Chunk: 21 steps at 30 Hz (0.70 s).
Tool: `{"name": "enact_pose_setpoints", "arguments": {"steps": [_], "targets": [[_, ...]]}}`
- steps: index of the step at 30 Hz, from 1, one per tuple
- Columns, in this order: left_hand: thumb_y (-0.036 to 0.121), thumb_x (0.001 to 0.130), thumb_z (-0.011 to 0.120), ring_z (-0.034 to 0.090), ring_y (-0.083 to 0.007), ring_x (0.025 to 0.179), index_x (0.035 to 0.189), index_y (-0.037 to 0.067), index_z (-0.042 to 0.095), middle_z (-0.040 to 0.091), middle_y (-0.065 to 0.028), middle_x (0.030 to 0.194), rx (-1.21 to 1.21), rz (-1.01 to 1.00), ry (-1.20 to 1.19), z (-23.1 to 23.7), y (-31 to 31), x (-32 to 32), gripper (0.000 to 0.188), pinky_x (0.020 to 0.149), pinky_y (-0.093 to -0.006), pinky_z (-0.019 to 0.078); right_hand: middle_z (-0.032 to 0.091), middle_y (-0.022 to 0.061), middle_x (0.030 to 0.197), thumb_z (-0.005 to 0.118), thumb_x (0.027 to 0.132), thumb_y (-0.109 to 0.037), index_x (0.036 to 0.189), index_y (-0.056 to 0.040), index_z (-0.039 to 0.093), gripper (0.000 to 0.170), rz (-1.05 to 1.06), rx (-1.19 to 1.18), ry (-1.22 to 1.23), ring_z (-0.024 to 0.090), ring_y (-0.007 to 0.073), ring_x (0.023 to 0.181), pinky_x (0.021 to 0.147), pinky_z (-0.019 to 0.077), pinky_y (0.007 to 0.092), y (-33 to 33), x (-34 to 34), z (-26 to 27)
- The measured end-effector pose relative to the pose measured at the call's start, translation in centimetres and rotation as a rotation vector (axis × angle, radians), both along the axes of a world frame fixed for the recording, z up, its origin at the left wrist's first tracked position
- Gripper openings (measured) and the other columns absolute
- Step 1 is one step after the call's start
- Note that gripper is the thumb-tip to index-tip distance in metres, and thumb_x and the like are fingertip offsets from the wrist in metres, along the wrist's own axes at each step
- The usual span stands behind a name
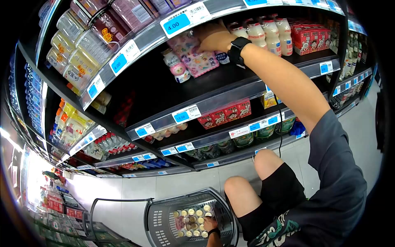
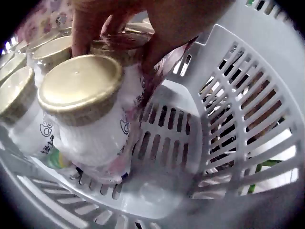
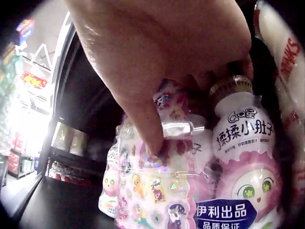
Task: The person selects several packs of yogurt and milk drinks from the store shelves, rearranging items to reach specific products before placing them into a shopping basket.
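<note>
My right hand (image 1: 214, 38) reaches onto the upper shelf and grips a pack of pink-and-white bottles (image 3: 245, 152) with a pink cartoon sticker sheet (image 3: 155, 191) on it. In the right wrist view the thumb presses on the sheet while the other fingers go behind the bottle necks, partly hidden. Down in the grey basket (image 1: 158, 220), my left hand (image 1: 210, 224) is on gold-capped white bottles (image 2: 86, 109). The left wrist view shows its fingers curled round the cap of one bottle, beside wrapped bottles standing close together.
White bottles with red caps (image 1: 270, 35) and red cartons (image 1: 310, 39) stand to the right on the same shelf. Cans (image 1: 88, 49) fill the shelf at upper left. A shelf edge with price tags (image 1: 181, 116) runs below the right arm. The basket stands on the floor beside the knees.
</note>
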<state>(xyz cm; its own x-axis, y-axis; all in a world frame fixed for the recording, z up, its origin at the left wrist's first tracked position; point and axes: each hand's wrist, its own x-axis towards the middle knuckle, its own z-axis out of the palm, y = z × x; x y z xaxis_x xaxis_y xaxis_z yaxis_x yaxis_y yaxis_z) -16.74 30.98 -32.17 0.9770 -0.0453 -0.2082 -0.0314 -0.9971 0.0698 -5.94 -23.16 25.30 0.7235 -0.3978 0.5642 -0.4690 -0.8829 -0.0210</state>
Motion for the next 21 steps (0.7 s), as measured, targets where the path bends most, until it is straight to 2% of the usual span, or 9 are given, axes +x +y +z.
{"name": "enact_pose_setpoints", "arguments": {"steps": [3, 4, 5, 7, 8, 10, 13, 15, 21], "targets": [[0.043, 0.07, 0.064, 0.057, -0.0322, 0.091, 0.085, 0.003, 0.058, 0.065, -0.0144, 0.082, 0.256, -0.157, -0.197, 0.6, -0.3, 0.1, 0.043, 0.085, -0.0447, 0.0397, 0.055, 0.0174, 0.121, 0.075, 0.063, -0.045, 0.12, -0.0073, 0.053, 0.072, 0.041, -0.014, -0.005, 0.048, 0.0329, 0.118, 0.102, 0.0274, 0.0521, 0.5, -1.0, 0.4], [0.052, 0.067, 0.064, 0.053, -0.0296, 0.096, 0.082, 0.004, 0.061, 0.065, -0.0123, 0.082, 0.269, -0.129, -0.19, 0.2, -0.1, 0.2, 0.05, 0.091, -0.0436, 0.0321, 0.055, 0.0181, 0.121, 0.075, 0.063, -0.044, 0.118, -0.0069, 0.055, 0.069, 0.06, -0.035, -0.067, 0.047, 0.033, 0.118, 0.101, 0.0275, 0.0525, 0.1, -0.8, -0.2], [0.056, 0.067, 0.064, 0.052, -0.0296, 0.095, 0.083, 0.005, 0.06, 0.065, -0.0115, 0.082, 0.34, -0.114, -0.145, -0.2, -0.2, 0.6, 0.054, 0.089, -0.0431, 0.0333, 0.055, 0.0188, 0.12, 0.075, 0.062, -0.044, 0.115, -0.0065, 0.057, 0.067, 0.078, -0.051, -0.13, 0.047, 0.0331, 0.118, 0.101, 0.0276, 0.0529, 0.5, -1.1, -0.3], [0.057, 0.066, 0.064, 0.055, -0.0316, 0.098, 0.088, 0.004, 0.062, 0.066, -0.0138, 0.088, 0.239, -0.092, -0.133, -0.2, -0.1, 0.4, 0.057, 0.09, -0.0447, 0.0355, 0.062, 0.0189, 0.108, 0.073, 0.067, -0.033, 0.107, -0.004, 0.062, 0.051, 0.089, -0.06, 0.017, 0.058, 0.0333, 0.104, 0.09, 0.0438, 0.0444, 1.2, -2.2, 0.2], [0.057, 0.066, 0.064, 0.055, -0.0316, 0.098, 0.088, 0.004, 0.062, 0.066, -0.0138, 0.088, 0.239, -0.097, -0.146, 0.1, -0.1, 0.8, 0.057, 0.09, -0.0447, 0.0355, 0.063, 0.0188, 0.106, 0.072, 0.068, -0.027, 0.105, -0.0035, 0.062, 0.045, 0.114, -0.055, 0.069, 0.06, 0.0335, 0.099, 0.085, 0.0469, 0.0425, 1.7, -2.9, 0.4], [0.048, 0.073, 0.061, 0.049, -0.0307, 0.109, 0.104, 0.006, 0.056, 0.061, -0.0126, 0.103, 0.227, -0.079, 0.071, 1.9, -0.2, 0.8, 0.053, 0.097, -0.0481, 0.0286, 0.064, 0.0199, 0.101, 0.069, 0.07, -0.013, 0.095, -0.0016, 0.065, 0.028, 0.163, -0.068, 0.119, 0.063, 0.034, 0.093, 0.077, 0.0507, 0.0407, 2.7, -4.1, 0.4], [0.034, 0.084, 0.056, 0.039, -0.0293, 0.125, 0.128, 0.008, 0.046, 0.053, -0.0108, 0.124, 0.206, -0.048, 0.403, 5.1, -0.9, 0.2, 0.052, 0.107, -0.0532, 0.0182, 0.066, 0.0167, 0.093, 0.062, 0.074, -0.01, 0.102, -0.0039, 0.059, 0.03, 0.36, -0.231, 0.047, 0.064, 0.0317, 0.089, 0.073, 0.0503, 0.0407, 3.2, -5.8, -0.3], [0.04, 0.079, 0.059, 0.044, -0.0306, 0.118, 0.119, 0.006, 0.051, 0.057, -0.0122, 0.117, 0.185, -0.025, 0.492, 4.6, -0.2, 0.7, 0.053, 0.102, -0.0517, 0.0238, 0.063, 0.0129, 0.084, 0.06, 0.072, -0.009, 0.103, -0.003, 0.052, 0.032, 0.431, -0.371, -0.127, 0.062, 0.0297, 0.077, 0.069, 0.0464, 0.0381, 2.7, -5.2, -2.9], [0.057, 0.063, 0.066, 0.059, -0.0344, 0.099, 0.094, 0.002, 0.063, 0.066, -0.0163, 0.096, 0.133, 0.105, 0.294, 4.1, 1.6, 3.3, 0.063, 0.088, -0.0472, 0.0406, 0.061, 0.0094, 0.084, 0.059, 0.07, -0.009, 0.093, -0.0043, 0.051, 0.026, 0.449, -0.632, -0.225, 0.059, 0.0252, 0.082, 0.075, 0.0441, 0.0333, 3.4, -6.7, -4.7]]}}
